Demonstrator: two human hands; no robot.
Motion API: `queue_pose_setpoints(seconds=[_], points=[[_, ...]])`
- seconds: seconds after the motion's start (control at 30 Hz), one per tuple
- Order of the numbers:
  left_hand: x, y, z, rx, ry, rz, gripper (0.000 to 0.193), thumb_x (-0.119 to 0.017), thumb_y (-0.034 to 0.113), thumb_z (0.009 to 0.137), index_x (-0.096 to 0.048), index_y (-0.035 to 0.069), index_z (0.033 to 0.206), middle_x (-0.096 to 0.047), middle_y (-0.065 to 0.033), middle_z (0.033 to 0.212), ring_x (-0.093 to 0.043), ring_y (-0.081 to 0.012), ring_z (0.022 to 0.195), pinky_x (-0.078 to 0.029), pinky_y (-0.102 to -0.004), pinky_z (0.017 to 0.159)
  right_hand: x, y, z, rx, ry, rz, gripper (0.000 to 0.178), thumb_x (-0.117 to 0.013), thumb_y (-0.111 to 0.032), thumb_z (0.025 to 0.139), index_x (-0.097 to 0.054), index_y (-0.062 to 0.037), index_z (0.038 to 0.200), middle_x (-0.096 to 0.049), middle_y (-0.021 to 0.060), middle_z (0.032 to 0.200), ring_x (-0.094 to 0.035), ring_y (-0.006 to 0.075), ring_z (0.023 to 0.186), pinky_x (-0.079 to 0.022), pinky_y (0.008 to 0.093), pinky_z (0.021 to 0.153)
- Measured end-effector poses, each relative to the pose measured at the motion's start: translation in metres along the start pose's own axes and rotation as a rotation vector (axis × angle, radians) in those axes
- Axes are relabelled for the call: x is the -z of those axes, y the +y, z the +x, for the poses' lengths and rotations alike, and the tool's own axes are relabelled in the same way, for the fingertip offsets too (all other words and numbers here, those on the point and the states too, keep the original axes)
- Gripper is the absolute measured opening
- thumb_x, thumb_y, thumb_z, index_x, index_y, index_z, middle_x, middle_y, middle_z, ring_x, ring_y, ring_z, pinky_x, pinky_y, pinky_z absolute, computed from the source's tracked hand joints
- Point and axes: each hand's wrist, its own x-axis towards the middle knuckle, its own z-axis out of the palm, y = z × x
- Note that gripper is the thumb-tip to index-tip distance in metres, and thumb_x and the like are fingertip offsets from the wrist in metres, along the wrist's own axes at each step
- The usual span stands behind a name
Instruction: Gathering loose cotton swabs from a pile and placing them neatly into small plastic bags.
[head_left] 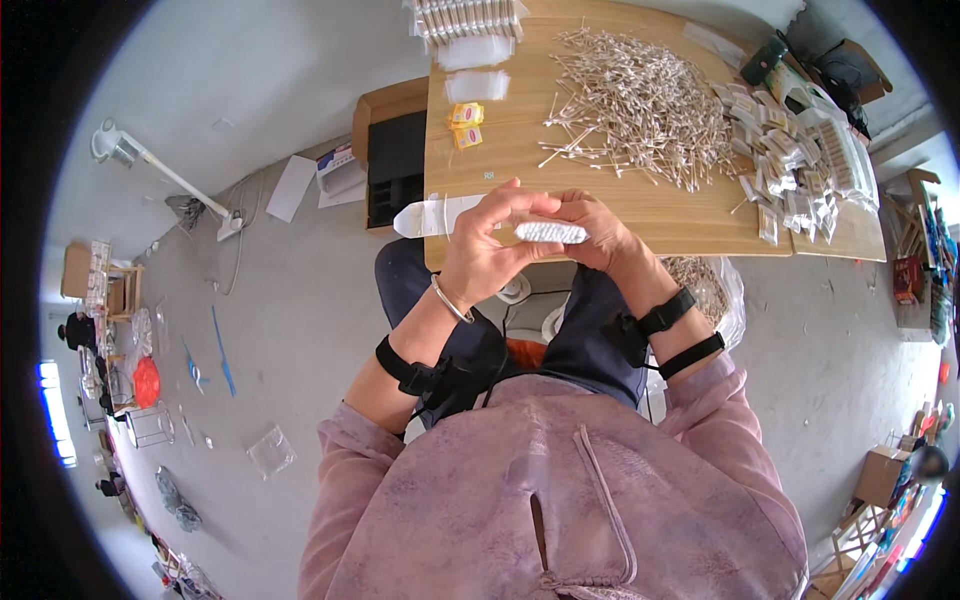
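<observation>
Between my two hands, just over the table's near edge, is a bundle of cotton swabs (pixel 552 233), its packed white tips facing me. My left hand (pixel 487 240) curls round the bundle's left end, thumb below and fingers arched above. At the other end my right hand (pixel 602 232) closes on it, and the fingers hide the sticks behind the tips. Beside my left hand a white pointed strip (pixel 432 217) lies on the table and juts past its left edge. Farther off spreads a big loose heap of cotton swabs (pixel 640 105).
Small yellow-and-white cards (pixel 467 125) and clear plastic sleeves (pixel 477 86) lie along the wooden table's (pixel 510 165) left side, below a row of packed swabs (pixel 465 18). Many filled packets (pixel 785 150) pile up at the right. An open box (pixel 392 150) stands left of the table.
</observation>
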Motion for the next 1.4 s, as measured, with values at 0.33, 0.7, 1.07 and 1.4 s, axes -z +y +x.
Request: queue_pose_setpoints(seconds=[0.33, 0.7, 1.07, 1.4], points=[[-0.008, 0.010, 0.004, -0.016, -0.087, 0.066, 0.024, -0.083, 0.018, 0.069, -0.070, 0.010, 0.089, -0.072, -0.0019, 0.086, -0.067, -0.0167, 0.091, -0.032, -0.0408, 0.108, 0.007, 0.018, 0.005, 0.078, -0.115, 0.019, 0.026, -0.050, -0.012, 0.095, -0.057, 0.0037, 0.113, -0.063, 0.0126, 0.106, -0.066, 0.0208, 0.091, -0.058, 0.0316, 0.076], [-0.011, 0.008, 0.004, -0.052, -0.056, 0.100, 0.028, -0.084, 0.020, 0.067, -0.070, 0.010, 0.089, -0.072, -0.0018, 0.087, -0.068, -0.0172, 0.086, -0.034, -0.0398, 0.107, 0.010, 0.017, 0.006, 0.059, -0.168, 0.057, 0.025, -0.053, -0.011, 0.094, -0.058, 0.0044, 0.112, -0.065, 0.0144, 0.104, -0.066, 0.0202, 0.089, -0.058, 0.0319, 0.077], [-0.009, 0.002, -0.004, 0.070, 0.003, -0.214, 0.033, -0.082, 0.017, 0.068, -0.068, 0.008, 0.097, -0.071, -0.0049, 0.103, -0.063, -0.0194, 0.108, -0.031, -0.0392, 0.110, 0.007, -0.004, 0.000, 0.024, 0.007, 0.004, 0.023, -0.053, -0.011, 0.092, -0.061, 0.0057, 0.106, -0.067, 0.0125, 0.095, -0.067, 0.0178, 0.082, -0.057, 0.0309, 0.072], [-0.006, 0.002, -0.005, 0.066, -0.008, -0.306, 0.027, -0.078, 0.014, 0.075, -0.068, 0.006, 0.099, -0.072, -0.0071, 0.097, -0.062, -0.0190, 0.110, -0.027, -0.0390, 0.113, 0.011, -0.004, 0.000, -0.004, -0.114, 0.048, 0.021, -0.058, -0.012, 0.091, -0.061, 0.0043, 0.105, -0.067, 0.0133, 0.096, -0.068, 0.0209, 0.083, -0.060, 0.0358, 0.072]])
